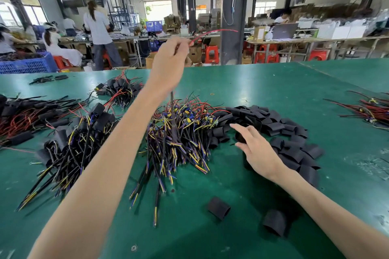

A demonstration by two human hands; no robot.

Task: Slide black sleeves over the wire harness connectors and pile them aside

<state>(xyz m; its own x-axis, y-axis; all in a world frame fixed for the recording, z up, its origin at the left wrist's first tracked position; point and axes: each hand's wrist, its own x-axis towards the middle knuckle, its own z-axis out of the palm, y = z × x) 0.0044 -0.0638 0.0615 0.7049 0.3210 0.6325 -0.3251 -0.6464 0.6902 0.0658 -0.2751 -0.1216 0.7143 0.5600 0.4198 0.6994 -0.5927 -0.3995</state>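
Pickup of parts is judged to be the step in hand: one harness and one sleeve are taken up, and nothing has yet been slid on. A wire harness (173,115) is pinched in the curled fingers of the left hand (168,63), which is raised well above the green table (273,82). Its red lead arcs off to the right and its dark cable hangs down in front of the heap of unsleeved harnesses (183,132). The right hand (259,151) is set at the near edge of the pile of black sleeves (290,132). There a single black sleeve (240,137) appears to be held between the thumb and bent fingers, with the forefinger stretched out. The connector itself cannot be made out at the blurred left hand.

For the next move, the sleeve's open mouth would have to be lined up with the connector end and pushed along it. The finished piece would then be laid on the sleeved heap (84,130) at the left.
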